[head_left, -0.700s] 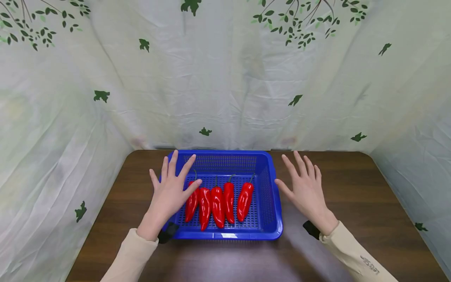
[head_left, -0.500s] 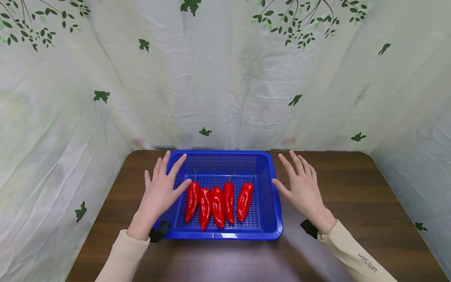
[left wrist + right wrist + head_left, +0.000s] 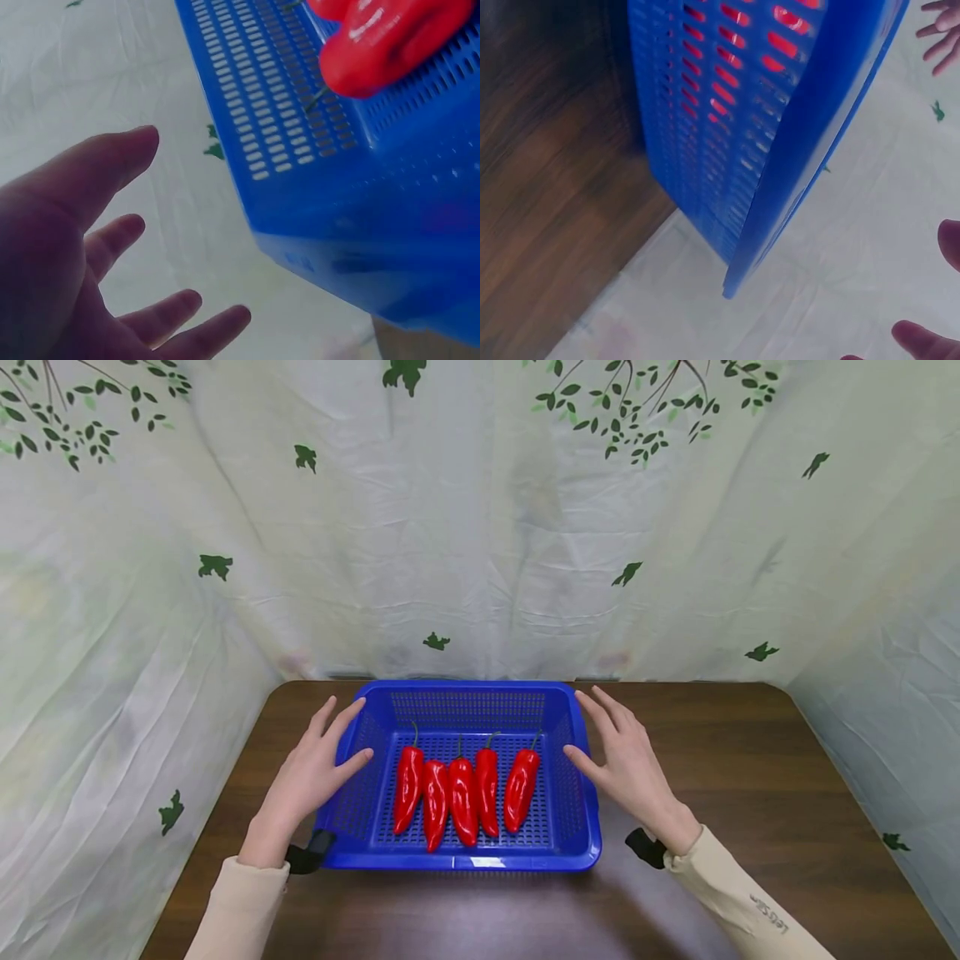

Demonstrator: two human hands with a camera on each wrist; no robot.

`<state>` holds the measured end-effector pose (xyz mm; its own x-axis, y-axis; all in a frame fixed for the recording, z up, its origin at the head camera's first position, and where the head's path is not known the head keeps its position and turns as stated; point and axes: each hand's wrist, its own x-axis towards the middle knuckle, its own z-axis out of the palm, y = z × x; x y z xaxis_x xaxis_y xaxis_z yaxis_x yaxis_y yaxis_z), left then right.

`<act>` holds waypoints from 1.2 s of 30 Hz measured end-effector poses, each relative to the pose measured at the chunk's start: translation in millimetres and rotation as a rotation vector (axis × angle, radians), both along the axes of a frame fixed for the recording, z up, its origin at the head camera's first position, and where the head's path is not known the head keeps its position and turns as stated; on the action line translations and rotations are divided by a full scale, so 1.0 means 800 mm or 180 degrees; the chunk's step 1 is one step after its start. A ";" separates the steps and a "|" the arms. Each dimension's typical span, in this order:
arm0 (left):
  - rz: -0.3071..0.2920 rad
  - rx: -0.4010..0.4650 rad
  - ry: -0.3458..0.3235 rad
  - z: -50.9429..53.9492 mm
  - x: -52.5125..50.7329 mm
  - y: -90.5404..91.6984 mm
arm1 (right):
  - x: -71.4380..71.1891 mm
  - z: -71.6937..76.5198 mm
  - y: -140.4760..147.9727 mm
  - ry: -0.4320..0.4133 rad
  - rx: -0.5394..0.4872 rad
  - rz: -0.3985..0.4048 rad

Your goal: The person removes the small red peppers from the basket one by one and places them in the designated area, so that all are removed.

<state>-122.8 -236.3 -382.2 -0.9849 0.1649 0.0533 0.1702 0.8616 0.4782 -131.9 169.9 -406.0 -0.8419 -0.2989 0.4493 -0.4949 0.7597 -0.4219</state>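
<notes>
A blue plastic basket (image 3: 480, 862) with slotted walls holds several glossy red chili peppers (image 3: 463, 802) lying in a row, green stems toward the far side. My left hand (image 3: 306, 772) hovers over the basket's left rim, fingers spread. In the left wrist view that hand (image 3: 97, 255) appears apart from the basket wall (image 3: 300, 202). My right hand (image 3: 633, 760) is above the right rim, fingers extended and thumb toward the peppers. Only a few fingertips (image 3: 922, 341) of it show in the right wrist view, past the basket's rim (image 3: 802, 142). Neither hand holds anything.
The basket stands on a dark brown wooden table (image 3: 750, 793), near its back edge. A pale cloth curtain (image 3: 480, 527) with green leaf prints hangs behind and at both sides. Black straps (image 3: 647, 847) sit at the wrists.
My left hand has moved left, from over the basket to its left rim. My right hand has shifted a little left, toward the right rim. The basket and peppers stay in place.
</notes>
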 end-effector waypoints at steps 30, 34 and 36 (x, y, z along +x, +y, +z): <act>-0.0639 0.0785 -0.0621 -0.028 -0.018 -0.054 | 0.008 0.007 -0.036 -0.0966 -0.0486 0.0331; -0.0626 0.0964 -0.0891 -0.032 -0.021 -0.059 | 0.008 0.007 -0.039 -0.1088 -0.0562 0.0339; -0.0610 0.1089 -0.1080 -0.033 -0.022 -0.062 | 0.008 0.006 -0.040 -0.1157 -0.0602 0.0345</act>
